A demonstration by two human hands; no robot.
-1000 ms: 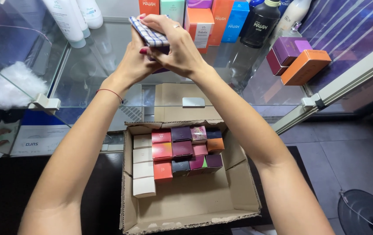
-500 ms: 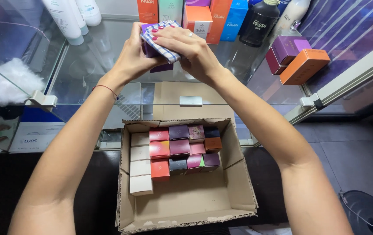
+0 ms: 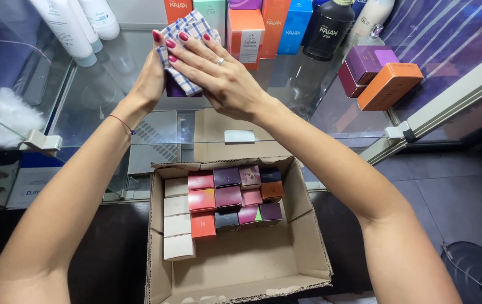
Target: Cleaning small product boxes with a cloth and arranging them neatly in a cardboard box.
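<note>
Both hands press checked cloth around, seemingly, purple box.

Small dark purple box, held upright above the glass shelf near its back edge, mostly covered by a blue-and-white checked cloth pressed over it.
</note>
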